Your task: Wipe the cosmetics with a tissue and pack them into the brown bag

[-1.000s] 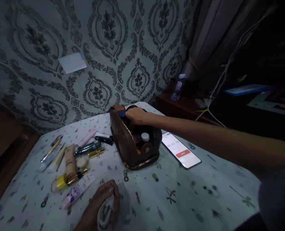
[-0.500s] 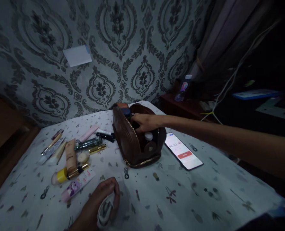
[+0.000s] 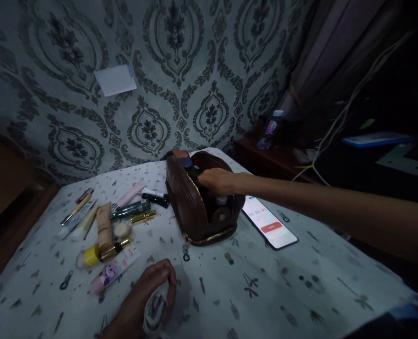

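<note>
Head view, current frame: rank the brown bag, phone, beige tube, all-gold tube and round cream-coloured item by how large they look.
1. Brown bag
2. Phone, though partly hidden
3. Beige tube

All-gold tube and round cream-coloured item: both smaller, too alike to rank.

Bag (image 3: 185, 202): centre of the frame, on the surface (image 3: 209, 282), in front of the wall (image 3: 180, 94)
Right hand (image 3: 216, 181): in the bag's opening, forearm crossing from the right edge
Capped container (image 3: 222, 200): in the bag, just below the right hand in the frame
Phone (image 3: 274, 228): on the surface, right of the bag, below the forearm in the frame
Cosmetics (image 3: 104, 226): spread left of the bag, some just beside it
Left hand (image 3: 155, 278): lower centre, before the bag, around bunched cloth (image 3: 154, 310)
Bottle (image 3: 271, 129): on the cabinet (image 3: 249, 153), upper right
Paper (image 3: 116, 80): on the wall, upper left
</note>
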Demonstrator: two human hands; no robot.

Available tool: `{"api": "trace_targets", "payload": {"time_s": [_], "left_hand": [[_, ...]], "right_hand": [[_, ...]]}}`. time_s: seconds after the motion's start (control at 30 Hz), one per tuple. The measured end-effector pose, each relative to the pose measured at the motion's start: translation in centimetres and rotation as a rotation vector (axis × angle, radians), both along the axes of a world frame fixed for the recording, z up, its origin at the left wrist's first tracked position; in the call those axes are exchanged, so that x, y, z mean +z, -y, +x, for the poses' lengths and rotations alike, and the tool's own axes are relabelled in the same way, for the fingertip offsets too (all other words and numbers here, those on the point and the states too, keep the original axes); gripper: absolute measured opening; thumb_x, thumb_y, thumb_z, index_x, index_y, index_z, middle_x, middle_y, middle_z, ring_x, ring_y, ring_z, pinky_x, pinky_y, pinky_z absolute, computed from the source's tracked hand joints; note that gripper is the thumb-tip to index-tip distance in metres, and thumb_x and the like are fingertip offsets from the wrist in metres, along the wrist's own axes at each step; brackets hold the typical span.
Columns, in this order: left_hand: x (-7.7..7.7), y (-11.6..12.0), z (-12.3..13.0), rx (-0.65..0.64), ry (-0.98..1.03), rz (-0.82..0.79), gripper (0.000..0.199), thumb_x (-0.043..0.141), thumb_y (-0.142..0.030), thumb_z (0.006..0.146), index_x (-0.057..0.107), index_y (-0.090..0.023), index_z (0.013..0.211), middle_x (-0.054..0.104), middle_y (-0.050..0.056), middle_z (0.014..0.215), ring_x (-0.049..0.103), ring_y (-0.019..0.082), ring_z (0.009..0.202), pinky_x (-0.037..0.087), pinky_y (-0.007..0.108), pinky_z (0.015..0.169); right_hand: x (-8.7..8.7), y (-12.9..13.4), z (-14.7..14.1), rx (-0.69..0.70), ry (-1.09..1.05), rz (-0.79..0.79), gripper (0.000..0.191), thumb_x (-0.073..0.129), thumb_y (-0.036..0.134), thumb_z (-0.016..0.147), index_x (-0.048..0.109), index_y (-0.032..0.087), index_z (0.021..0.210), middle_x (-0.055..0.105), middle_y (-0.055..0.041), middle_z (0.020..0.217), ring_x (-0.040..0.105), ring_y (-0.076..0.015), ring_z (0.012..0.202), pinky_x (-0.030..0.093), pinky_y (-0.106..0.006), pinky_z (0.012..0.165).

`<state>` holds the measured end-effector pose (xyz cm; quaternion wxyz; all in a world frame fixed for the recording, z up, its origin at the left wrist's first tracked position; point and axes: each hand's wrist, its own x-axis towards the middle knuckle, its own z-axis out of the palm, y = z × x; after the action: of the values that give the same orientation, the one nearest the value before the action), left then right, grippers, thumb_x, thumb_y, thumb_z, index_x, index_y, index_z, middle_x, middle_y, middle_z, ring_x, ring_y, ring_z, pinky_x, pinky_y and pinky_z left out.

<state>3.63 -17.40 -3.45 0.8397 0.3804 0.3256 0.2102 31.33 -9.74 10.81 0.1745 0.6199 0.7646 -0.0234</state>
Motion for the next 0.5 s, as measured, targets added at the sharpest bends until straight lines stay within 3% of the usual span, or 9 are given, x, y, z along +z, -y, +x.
{"api": "trace_targets", "payload": {"time_s": [0.17,0.27,0.4,0.5], "left_hand": [[-0.1,0.0,-0.1,-0.002,0.015,0.001,0.032,0.066,-0.045,0.083,0.058,-0.015,0.074,0.053,-0.003,0.049,0.041,0.006,0.033,0.033,0.016,0.035],[-0.3,0.0,-0.1,-0.011,0.036,0.001,0.033,0.065,-0.046,0.084,0.057,-0.015,0.074,0.052,-0.004,0.047,0.041,0.005,0.033,0.033,0.016,0.037],[-0.3,-0.1,0.0,-0.016,0.039,-0.003,0.034,0.066,-0.046,0.083,0.057,-0.015,0.073,0.053,-0.003,0.048,0.041,0.005,0.032,0.032,0.016,0.035],[-0.3,-0.1,0.0,-0.036,0.047,-0.031,0.033,0.067,-0.046,0.082,0.057,-0.016,0.074,0.054,-0.003,0.049,0.041,0.006,0.032,0.032,0.016,0.033]], "right_hand": [[0.3,-0.3,0.9,0.072,-0.137,0.014,0.031,0.065,0.017,0.080,0.069,0.011,0.110,0.071,-0.0129,0.106,0.066,-0.0237,0.096,0.046,-0.026,0.075],[1.2,0.0,1.9,0.152,-0.311,0.152,0.028,0.057,0.015,0.086,0.070,0.016,0.110,0.073,-0.0074,0.104,0.066,-0.0189,0.093,0.043,-0.023,0.079],[2.5,1.9,2.4,0.027,-0.402,0.414,0.026,0.052,0.017,0.088,0.072,0.015,0.104,0.074,-0.0055,0.097,0.065,-0.0176,0.086,0.042,-0.023,0.074],[2.2,3.7,2.6,0.049,-0.435,0.462,0.024,0.051,0.020,0.089,0.073,0.016,0.098,0.073,-0.0058,0.094,0.065,-0.0182,0.085,0.043,-0.024,0.074]]}}
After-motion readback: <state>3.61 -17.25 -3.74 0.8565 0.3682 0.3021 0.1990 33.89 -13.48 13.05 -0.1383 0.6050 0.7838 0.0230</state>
